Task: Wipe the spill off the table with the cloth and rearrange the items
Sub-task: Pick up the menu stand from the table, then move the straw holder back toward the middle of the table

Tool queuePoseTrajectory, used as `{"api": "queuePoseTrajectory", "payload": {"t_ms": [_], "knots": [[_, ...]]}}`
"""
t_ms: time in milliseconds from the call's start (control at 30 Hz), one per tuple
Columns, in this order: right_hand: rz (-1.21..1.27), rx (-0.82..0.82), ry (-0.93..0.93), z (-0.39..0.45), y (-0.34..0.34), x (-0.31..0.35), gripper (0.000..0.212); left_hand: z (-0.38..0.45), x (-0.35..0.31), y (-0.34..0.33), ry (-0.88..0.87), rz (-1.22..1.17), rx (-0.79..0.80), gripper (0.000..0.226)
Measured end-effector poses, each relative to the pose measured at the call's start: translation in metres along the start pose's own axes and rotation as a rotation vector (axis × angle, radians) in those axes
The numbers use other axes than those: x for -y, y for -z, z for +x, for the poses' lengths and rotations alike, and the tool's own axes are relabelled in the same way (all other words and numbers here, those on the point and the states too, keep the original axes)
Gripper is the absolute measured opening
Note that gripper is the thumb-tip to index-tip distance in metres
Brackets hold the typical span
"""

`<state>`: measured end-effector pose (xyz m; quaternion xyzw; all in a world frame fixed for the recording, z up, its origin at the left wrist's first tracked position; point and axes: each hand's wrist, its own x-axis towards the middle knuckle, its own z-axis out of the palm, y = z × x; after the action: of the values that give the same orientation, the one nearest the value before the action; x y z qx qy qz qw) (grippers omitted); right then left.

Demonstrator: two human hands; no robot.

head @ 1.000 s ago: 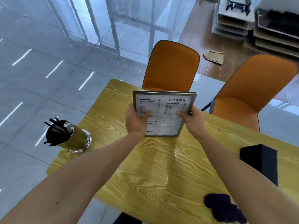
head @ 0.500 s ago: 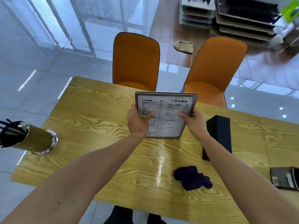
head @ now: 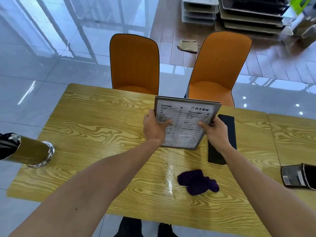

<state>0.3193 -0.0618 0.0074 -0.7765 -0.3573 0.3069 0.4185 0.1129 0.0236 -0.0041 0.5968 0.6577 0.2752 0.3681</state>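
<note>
From the head camera, looking down: a person stood at a yellow wood-grain table [head: 89,120] and held a framed menu board [head: 185,123] up off its surface with both bare hands. The left hand [head: 153,129] gripped the board's left edge, thumb curled over the printed face and fingers hidden behind. The right hand [head: 216,132] gripped the right edge the same way, its thumb pressed on the print. The board tilted back, top edge away from the person.

Below the fingers and nearer the person, a shiny wet streak [head: 168,173] ran down the tabletop. Just right of that streak lay a crumpled purple cloth [head: 197,182], touched by neither hand. Behind the right hand's fingers stood a black box [head: 227,132], partly covered by the wrist. Far to the right of it, at the frame's edge, lay a dark packet [head: 297,176]. Well left of the left hand, a gold cylinder holder [head: 32,152] stood on the table's edge. Beyond the fingertips, two orange chairs [head: 135,64] faced the table.
</note>
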Motion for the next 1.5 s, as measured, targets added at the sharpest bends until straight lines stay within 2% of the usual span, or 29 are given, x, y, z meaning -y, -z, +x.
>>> {"api": "queuePoseTrajectory", "payload": {"t_ms": [133,367,600,767,867,933,1000,1067,1167,1300,1367,1500], "knots": [[-0.01,-0.008,-0.008,0.003,0.005,-0.003,0.029,-0.001,-0.003,-0.006,-0.007,0.026,0.012,0.062],[-0.019,0.006,-0.013,0.004,0.004,-0.002,0.026,0.0,0.0,-0.006,-0.033,0.083,0.016,0.065],[-0.052,-0.014,-0.002,-0.008,-0.001,0.0,0.03,0.001,0.012,0.001,-0.14,0.192,0.117,0.079],[-0.087,-0.035,-0.025,-0.01,-0.002,0.001,0.035,0.01,0.024,0.014,-0.187,0.154,0.28,0.051],[-0.113,-0.047,-0.03,-0.011,-0.002,-0.001,0.037,0.013,0.026,0.022,-0.18,0.101,0.35,0.053],[-0.138,-0.108,-0.073,-0.017,-0.006,-0.002,0.041,0.014,0.027,0.03,-0.159,0.091,0.367,0.059],[-0.207,-0.235,-0.143,-0.031,-0.016,-0.003,0.048,0.016,0.034,0.041,-0.159,0.119,0.364,0.064],[-0.231,-0.305,-0.196,-0.054,-0.035,-0.003,0.045,0.02,0.047,0.056,-0.164,0.147,0.349,0.061],[-0.193,-0.16,-0.167,-0.091,-0.081,0.007,0.029,0.027,0.072,0.091,-0.128,0.181,0.319,0.057],[-0.096,0.197,-0.023,-0.101,-0.164,0.039,0.024,0.035,0.107,0.159,-0.063,0.148,0.194,0.052],[-0.101,0.356,0.053,-0.096,-0.205,0.065,0.03,0.036,0.12,0.197,-0.061,0.099,0.043,0.043],[-0.162,0.6,0.222,-0.094,-0.285,0.12,0.057,0.028,0.148,0.271,-0.143,0.118,-0.407,0.041]]}}
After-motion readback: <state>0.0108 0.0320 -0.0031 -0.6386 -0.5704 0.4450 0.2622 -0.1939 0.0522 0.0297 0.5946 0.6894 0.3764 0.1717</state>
